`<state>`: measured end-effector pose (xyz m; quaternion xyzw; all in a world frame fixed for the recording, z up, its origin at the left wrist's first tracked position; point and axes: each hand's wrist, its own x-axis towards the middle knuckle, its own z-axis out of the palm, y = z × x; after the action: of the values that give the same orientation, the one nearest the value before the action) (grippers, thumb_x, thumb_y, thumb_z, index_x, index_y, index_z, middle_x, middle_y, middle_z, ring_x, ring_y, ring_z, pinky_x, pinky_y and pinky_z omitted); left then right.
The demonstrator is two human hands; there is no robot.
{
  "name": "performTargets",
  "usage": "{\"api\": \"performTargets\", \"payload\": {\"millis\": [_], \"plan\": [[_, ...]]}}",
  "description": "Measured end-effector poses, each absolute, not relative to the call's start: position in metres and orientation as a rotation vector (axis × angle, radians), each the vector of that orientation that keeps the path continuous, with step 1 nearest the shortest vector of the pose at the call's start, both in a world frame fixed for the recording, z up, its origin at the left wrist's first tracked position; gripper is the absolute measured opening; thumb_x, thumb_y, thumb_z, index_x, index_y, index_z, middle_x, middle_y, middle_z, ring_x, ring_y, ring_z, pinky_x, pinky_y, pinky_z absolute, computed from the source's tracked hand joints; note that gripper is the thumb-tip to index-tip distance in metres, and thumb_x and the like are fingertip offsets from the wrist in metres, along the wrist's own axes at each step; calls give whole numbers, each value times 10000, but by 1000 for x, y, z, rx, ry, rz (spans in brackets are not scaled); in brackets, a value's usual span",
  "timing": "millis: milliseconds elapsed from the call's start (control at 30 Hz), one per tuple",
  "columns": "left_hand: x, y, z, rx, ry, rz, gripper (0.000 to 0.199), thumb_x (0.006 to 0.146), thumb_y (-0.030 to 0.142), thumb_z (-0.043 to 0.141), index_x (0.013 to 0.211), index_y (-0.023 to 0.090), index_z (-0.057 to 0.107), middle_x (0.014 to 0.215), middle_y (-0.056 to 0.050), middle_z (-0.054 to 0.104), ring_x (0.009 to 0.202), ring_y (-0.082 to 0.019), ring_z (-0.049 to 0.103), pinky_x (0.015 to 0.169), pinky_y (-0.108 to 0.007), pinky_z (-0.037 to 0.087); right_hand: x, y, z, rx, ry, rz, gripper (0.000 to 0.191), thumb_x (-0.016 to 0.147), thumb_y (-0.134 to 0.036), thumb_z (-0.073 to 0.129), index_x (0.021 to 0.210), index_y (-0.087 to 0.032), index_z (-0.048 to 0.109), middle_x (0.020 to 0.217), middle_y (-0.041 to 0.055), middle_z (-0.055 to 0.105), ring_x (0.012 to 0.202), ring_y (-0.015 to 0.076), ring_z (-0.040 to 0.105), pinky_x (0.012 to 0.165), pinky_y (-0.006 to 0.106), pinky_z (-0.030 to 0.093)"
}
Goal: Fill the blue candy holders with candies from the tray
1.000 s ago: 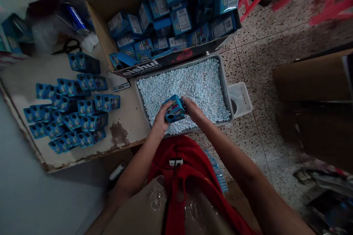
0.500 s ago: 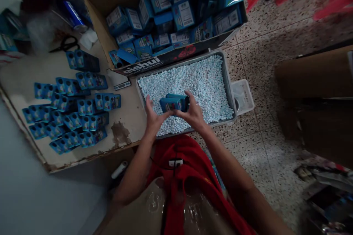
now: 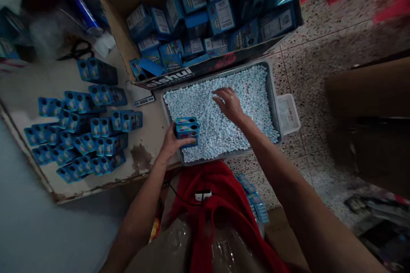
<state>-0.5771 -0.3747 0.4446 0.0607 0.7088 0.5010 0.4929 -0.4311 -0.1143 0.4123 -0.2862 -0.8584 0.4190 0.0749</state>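
Note:
My left hand (image 3: 171, 143) grips small blue candy boxes (image 3: 187, 128) over the left end of a grey tray (image 3: 274, 106). The thumb lies across the near side of the boxes, and round dark windows show on them. Pale blue and white candies (image 3: 221, 138) fill the tray. Over the middle of these candies is my right hand (image 3: 230, 104), its thumb apart from the slightly bent fingers, with nothing visible in it. Whether its fingertips touch the candies is hard to see.
Several blue boxes (image 3: 77, 121) stand in rows on the worn table (image 3: 153, 126) at left. A large carton (image 3: 118, 38) of blue packs borders the tray's far side. Beside it lie a small scale (image 3: 144, 100) and scissors (image 3: 78, 50). A clear plastic container (image 3: 289, 113) is at right.
Both hands held the boxes together over the tray. My left hand has carried them left and turned them, while my right hand has let go and moved up over the candies.

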Motion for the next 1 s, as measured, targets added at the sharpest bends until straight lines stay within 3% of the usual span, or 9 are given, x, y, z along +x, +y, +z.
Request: {"api": "performTargets", "payload": {"millis": [133,233,367,467,600,733,867,1000], "plan": [[-596,-386,422,61,1730,1309,889,407,318,1064,1203,192,690,1103,-74,816,965,-296,792,925,-440,648,-469,-97,368,-765,-2807,889,449,1110,-377,393,1446,-212,640,1504,148,632,1394,347,521,1198,579,400],[-593,-388,420,51,1679,1302,918,421,308,1058,1256,186,696,1136,-83,813,985,-300,793,916,-429,650,-480,-126,361,-877,-2907,757,446,1103,-386,426,1450,-199,635,1530,166,594,1403,376,489,1177,586,380],[-580,-386,423,6,1697,1287,977,427,297,1062,1320,197,677,1226,-100,791,1035,-311,783,936,-452,652,-454,-158,379,-847,-2987,946,411,1100,-400,441,1294,-184,733,1331,156,706,1247,341,565,1097,517,449],[-581,-382,416,80,1710,1224,1067,436,281,1064,1407,192,629,1293,-127,760,1113,-333,763,987,-474,635,-401,-154,388,-704,-2866,1144,410,1107,-437,440,1322,-258,740,1317,100,746,1272,294,577,1135,479,465],[-587,-370,398,174,1650,1165,1360,370,224,1064,1595,241,474,1420,-137,695,1232,-348,718,1054,-456,600,-334,-147,371,-1224,-2481,888,483,1100,-484,399,1447,-263,653,1531,119,618,1480,317,470,1249,605,384],[-578,-350,384,158,1458,1143,1381,404,238,1040,1642,270,430,1382,-105,724,1205,-325,731,1053,-416,585,-328,-173,345,-1422,-2341,858,603,1071,-503,387,1549,-169,540,1647,209,460,1576,351,393,1296,663,303],[-556,-329,373,126,1286,1189,1308,354,225,1034,1564,286,542,1283,-55,771,1142,-303,755,998,-382,589,-358,-200,339,-1400,-2158,1069,592,1060,-487,362,1555,-211,533,1656,167,461,1584,319,401,1311,633,325],[-534,-308,357,89,1183,1226,926,306,289,1050,1182,209,762,1069,-41,819,1015,-315,773,916,-403,606,-371,-200,343,-1410,-1806,1242,543,1033,-515,384,1437,-261,643,1561,102,575,1521,272,487,1325,586,334]]}}
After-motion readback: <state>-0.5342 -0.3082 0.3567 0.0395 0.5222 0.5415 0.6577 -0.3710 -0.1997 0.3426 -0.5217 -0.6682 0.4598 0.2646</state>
